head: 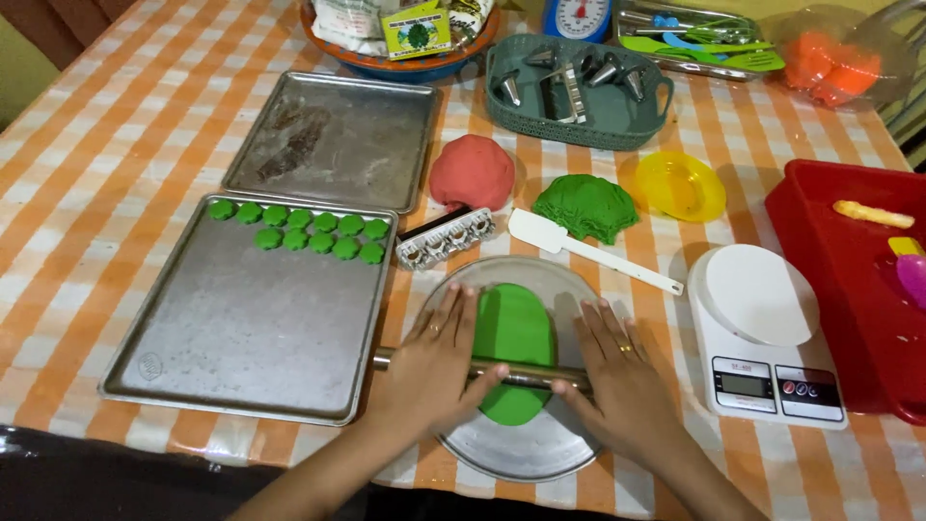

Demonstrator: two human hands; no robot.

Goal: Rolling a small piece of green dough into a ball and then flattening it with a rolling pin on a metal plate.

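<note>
While the green dough [513, 338] lies flattened on the round metal plate [540, 453] at the near edge of the tabletop [125, 125], a thin metal rolling pin [526, 374] is pressed across its lower part. Left hand [434, 367] is laid flat on the pin's left end, fingers spread and extended, thumb touching the dough edge; grip is open-palmed, not curled round the pin. Right hand [617, 376] is laid the same way on the right end, palm down, fingers apart.

Just left of the plate, a large baking tray [241, 338] is set, with two rows of small green dough discs [309, 230] along its far edge. A second, bare tray [338, 140] is placed behind it. Beyond the plate, a metal embossing cutter [446, 237], a red dough ball [472, 172], a stack of green dough pieces [586, 206] and a white spatula [588, 253] are seen. A white kitchen scale [762, 333] is positioned right of the plate, a red tub [820, 222] beside it. A teal basket [579, 116] holding metal nozzles sits further back.
</note>
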